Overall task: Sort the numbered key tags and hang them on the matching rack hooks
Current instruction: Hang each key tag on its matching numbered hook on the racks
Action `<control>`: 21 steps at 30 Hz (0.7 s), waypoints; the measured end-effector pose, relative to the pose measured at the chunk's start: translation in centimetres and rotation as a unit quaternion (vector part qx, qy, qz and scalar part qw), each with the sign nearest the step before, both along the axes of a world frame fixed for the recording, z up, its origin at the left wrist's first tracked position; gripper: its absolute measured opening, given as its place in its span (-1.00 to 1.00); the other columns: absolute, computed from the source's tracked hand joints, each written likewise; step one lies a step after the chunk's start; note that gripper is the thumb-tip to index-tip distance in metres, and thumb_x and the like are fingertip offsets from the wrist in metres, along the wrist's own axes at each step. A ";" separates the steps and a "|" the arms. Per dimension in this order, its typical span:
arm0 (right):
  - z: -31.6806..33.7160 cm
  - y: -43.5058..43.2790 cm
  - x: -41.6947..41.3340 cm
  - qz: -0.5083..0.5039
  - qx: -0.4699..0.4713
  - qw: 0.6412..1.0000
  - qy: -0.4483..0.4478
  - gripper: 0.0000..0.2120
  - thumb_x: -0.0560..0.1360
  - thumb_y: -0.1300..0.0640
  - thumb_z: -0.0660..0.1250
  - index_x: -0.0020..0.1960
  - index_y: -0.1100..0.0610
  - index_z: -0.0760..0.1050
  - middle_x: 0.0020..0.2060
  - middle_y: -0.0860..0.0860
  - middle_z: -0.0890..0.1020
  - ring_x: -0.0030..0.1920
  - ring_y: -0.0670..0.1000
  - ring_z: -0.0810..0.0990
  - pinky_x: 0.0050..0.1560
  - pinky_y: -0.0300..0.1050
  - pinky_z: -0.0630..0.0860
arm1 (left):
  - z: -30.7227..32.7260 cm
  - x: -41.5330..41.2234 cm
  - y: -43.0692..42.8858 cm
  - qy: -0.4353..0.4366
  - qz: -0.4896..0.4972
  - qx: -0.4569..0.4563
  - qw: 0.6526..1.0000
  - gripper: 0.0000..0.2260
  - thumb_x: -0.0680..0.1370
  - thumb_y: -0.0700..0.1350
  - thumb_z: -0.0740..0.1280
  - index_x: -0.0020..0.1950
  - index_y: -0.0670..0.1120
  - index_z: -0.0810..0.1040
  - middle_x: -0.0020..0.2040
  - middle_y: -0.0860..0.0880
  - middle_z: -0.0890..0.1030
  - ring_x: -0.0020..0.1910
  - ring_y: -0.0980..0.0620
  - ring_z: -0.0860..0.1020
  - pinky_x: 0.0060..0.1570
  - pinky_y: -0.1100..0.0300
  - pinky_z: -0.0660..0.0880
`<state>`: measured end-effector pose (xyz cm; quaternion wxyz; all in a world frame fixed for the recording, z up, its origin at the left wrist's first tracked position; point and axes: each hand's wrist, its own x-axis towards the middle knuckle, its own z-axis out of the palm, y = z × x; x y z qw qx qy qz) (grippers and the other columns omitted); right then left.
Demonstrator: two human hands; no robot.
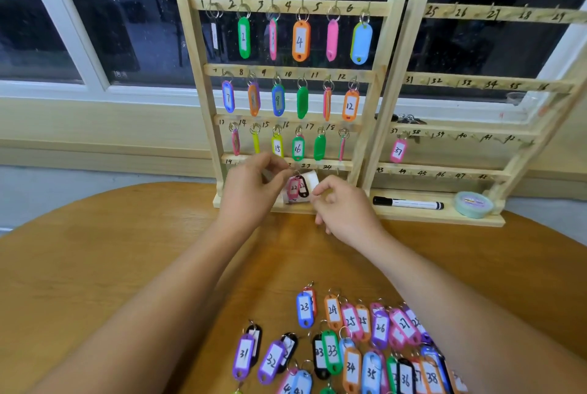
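Observation:
Two wooden racks stand at the table's far edge. The left rack has coloured tags hanging on hooks 1 to 18. On its bottom rail hang a pink and a black tag marked 22, in front of a white piece. My left hand covers the hooks left of them and pinches something pale, mostly hidden. My right hand is curled, with thumb and forefinger meeting at the white piece's corner. The right rack holds only a pink tag 37. Several loose tags, numbered 23 upward, lie near me.
A black marker and a pale green tape roll lie on the right rack's base. The wooden table is round-edged. A window sill and dark glass run behind the racks.

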<state>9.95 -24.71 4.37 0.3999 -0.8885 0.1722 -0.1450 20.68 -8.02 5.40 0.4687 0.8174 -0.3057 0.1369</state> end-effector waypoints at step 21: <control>-1.1 0.3 -7.4 0.243 -0.030 0.952 0.185 -0.89 0.54 0.00 0.54 0.05 -0.13 0.67 -0.03 -0.13 0.66 -0.11 -0.15 0.60 0.01 -0.12 0.60 | -5.1 -7.9 5.7 0.140 -0.237 0.171 0.946 -0.89 0.54 0.05 0.58 0.01 0.11 0.71 -0.07 0.20 0.69 -0.11 0.13 0.61 -0.13 0.31 0.49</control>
